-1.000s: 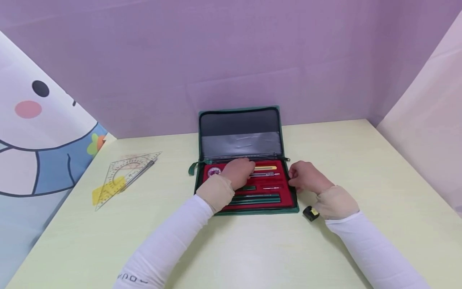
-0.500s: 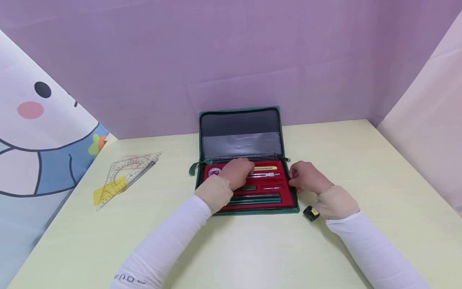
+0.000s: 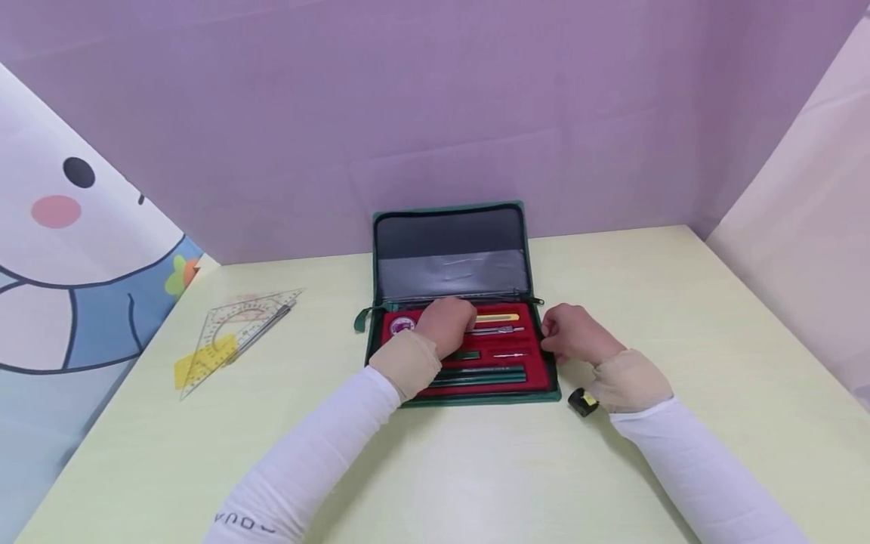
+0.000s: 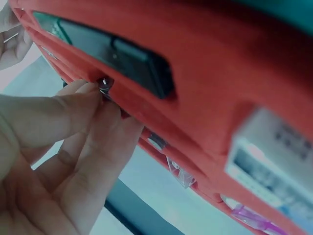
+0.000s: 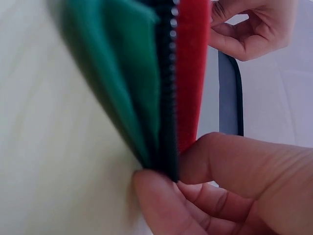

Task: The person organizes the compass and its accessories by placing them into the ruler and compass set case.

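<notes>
A green zip case (image 3: 448, 234) lies unfolded at the back of the table, its red tray (image 3: 540, 370) full of drawing tools. Over the tray my left hand (image 3: 447, 326) pinches a metal compass (image 3: 498, 330) between thumb and fingers; the far end shows in its slot, the near end is covered. In the left wrist view a small shiny metal part (image 4: 104, 84) sits at the fingertips. My right hand (image 3: 581, 334) pinches the case's right zipped edge, and the right wrist view shows thumb and finger on the zipper teeth (image 5: 171, 73).
A yellow strip (image 3: 498, 318), dark green pencils (image 3: 479, 376) and a white printed block (image 4: 274, 161) sit in the tray. Clear set squares (image 3: 234, 325) and a pen-like tool (image 3: 265, 326) lie at left. A small black item (image 3: 583, 402) is near my right wrist.
Between the earlier frames and now the compass turns slightly in its slot under my left hand, showing a different face. My right hand stays on the case's edge.
</notes>
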`<state>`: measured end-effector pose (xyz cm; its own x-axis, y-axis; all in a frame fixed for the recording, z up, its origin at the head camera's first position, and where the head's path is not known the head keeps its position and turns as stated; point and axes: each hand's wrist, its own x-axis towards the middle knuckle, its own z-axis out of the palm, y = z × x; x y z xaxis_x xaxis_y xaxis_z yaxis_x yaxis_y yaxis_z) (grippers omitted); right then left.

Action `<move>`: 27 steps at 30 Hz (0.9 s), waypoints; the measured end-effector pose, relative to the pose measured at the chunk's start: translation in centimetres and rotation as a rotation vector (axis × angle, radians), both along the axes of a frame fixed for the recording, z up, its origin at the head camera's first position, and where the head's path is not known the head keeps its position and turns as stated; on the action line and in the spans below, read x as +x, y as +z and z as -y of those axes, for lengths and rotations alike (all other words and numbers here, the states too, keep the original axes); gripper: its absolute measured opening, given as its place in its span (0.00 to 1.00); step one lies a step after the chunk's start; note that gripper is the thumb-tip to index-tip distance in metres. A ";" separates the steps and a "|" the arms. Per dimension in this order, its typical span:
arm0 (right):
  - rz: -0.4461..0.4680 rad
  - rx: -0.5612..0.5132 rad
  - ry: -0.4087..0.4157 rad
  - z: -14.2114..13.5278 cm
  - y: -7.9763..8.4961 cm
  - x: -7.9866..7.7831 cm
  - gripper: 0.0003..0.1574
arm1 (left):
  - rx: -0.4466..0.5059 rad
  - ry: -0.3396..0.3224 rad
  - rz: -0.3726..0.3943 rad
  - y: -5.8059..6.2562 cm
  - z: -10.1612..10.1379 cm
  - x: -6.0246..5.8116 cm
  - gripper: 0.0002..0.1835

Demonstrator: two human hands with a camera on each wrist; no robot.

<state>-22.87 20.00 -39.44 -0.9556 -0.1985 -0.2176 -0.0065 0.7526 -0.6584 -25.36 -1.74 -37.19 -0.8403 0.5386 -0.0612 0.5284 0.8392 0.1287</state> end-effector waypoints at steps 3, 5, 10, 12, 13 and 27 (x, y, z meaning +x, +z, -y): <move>0.000 0.004 -0.001 0.1 -0.1 -0.1 0.06 | 0.008 0.006 0.002 0.0 0.1 0.0 0.06; -0.002 0.007 -0.003 0.1 -0.1 -0.1 0.06 | 0.004 0.001 0.001 -0.1 0.2 -0.1 0.06; -0.003 0.003 0.001 0.1 0.0 0.0 0.06 | -0.005 -0.019 0.002 0.3 0.6 -0.1 0.05; 0.002 0.004 0.003 0.1 0.0 0.0 0.06 | 0.018 -0.023 0.001 0.5 1.0 0.0 0.05; 0.005 0.002 0.004 0.1 0.0 -0.1 0.06 | 0.036 -0.022 0.006 0.7 1.3 0.0 0.06; 0.020 -0.002 0.014 0.0 0.1 -0.1 0.07 | 0.249 0.109 -0.204 2.6 13.1 0.0 0.04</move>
